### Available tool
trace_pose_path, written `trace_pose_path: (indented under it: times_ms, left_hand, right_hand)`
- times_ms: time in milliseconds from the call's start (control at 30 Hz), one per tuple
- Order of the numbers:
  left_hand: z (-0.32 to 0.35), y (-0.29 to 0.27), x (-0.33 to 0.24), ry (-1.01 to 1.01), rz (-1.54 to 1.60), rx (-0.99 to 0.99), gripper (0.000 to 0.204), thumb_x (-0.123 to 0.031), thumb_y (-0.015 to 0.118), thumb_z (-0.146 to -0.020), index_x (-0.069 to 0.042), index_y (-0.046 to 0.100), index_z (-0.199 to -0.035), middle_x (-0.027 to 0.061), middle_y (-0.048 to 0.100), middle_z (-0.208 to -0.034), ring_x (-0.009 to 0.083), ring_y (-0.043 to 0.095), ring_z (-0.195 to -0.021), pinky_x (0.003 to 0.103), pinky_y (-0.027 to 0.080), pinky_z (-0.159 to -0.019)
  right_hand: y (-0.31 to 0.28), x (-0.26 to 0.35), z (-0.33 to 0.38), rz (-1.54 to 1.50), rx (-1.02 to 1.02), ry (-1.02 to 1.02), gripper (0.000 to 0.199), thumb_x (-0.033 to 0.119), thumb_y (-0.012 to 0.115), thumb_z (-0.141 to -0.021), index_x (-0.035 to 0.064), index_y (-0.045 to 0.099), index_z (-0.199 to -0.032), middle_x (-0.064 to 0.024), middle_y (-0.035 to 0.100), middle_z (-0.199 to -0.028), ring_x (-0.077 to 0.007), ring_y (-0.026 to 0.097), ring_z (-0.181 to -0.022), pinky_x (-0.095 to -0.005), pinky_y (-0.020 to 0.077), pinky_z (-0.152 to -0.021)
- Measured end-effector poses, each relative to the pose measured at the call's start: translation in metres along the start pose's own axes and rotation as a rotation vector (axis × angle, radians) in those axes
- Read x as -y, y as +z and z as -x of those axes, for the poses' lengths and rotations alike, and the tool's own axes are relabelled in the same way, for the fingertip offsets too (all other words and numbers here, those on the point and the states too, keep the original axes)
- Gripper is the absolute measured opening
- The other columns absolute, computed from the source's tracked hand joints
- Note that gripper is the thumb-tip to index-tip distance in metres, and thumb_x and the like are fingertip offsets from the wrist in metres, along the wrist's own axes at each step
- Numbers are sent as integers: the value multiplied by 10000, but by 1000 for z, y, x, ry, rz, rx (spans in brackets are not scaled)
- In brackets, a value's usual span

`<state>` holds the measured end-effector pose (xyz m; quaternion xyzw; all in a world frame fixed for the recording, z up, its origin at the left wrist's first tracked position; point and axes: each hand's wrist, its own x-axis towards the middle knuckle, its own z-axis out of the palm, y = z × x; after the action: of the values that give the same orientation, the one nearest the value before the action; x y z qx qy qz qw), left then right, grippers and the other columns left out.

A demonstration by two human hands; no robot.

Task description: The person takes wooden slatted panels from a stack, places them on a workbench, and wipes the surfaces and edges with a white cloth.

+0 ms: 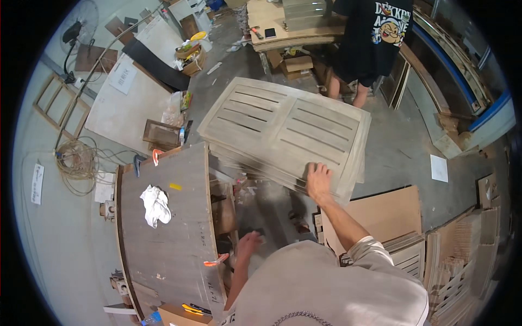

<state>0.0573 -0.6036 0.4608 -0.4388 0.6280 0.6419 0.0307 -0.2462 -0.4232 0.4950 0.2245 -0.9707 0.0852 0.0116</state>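
Note:
A stack of pale slatted wooden panels [284, 122] lies in front of me, its layers slightly askew. My right hand [319, 179] rests on the top panel near its close right edge, fingers stretched over the wood. Low beside the workbench hangs my left hand [250, 244], smeared by motion, so its fingers do not show clearly. It appears apart from the stack. Whatever supports the panels is mostly hidden beneath them.
A dark-topped workbench [179, 239] stands left, with a white cloth [156, 205] and orange-handled clamps [216, 260]. Brown boards [380, 214] and more slatted panels [410, 256] stand at right. Another person [375, 43] stands at the far wooden table [299, 39]. Coiled cable [79, 163] hangs left.

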Motion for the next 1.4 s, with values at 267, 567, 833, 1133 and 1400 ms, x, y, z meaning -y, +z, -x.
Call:
trace_pose_path:
  times_ms: [267,567,833,1133,1400]
  left_hand:
    - [-113,-28,-2,-146,673,298,528,-494,463,-968,-63,495,-1272,127,604,-1195,293,577,-1097,428,461,-949]
    - [-126,-26,-82,-76,522,-34,540,-438,519,-956,-21,520,-1297,125,620,-1197,276,586,-1081,419,451,-965]
    - [-93,-30,-92,187,-56,-658,546,-427,596,-920,27,583,-617,75,580,-572,167,424,-530,398,352,-529]
    - [70,-112,-92,-161,88,-969,734,-641,465,-899,55,603,-711,231,526,-629,303,484,-590,435,445,-671]
    - [161,-174,72,-151,456,-1637,746,-618,478,-911,77,541,-644,193,440,-543,203,435,-591,407,428,-644]
  right_hand:
    - [-19,127,61,-783,232,-413,400,202,605,-778,39,551,-1139,-223,560,-1093,-360,545,-1017,-468,435,-822]
    - [14,-33,-23,-94,-347,160,553,214,644,-768,-13,502,-1252,-239,554,-1170,-400,530,-1069,-514,394,-940]
    - [20,-22,-23,-476,-292,195,510,283,657,-810,-91,554,-1141,-287,593,-1051,-425,561,-1000,-480,440,-894]
    - [-4,85,1,-888,234,131,414,312,638,-892,-102,617,-896,-142,641,-834,-213,559,-762,-367,459,-716]
    - [13,310,35,-1027,443,-408,361,282,618,-908,-73,651,-848,-8,546,-668,-138,495,-642,-312,410,-590]
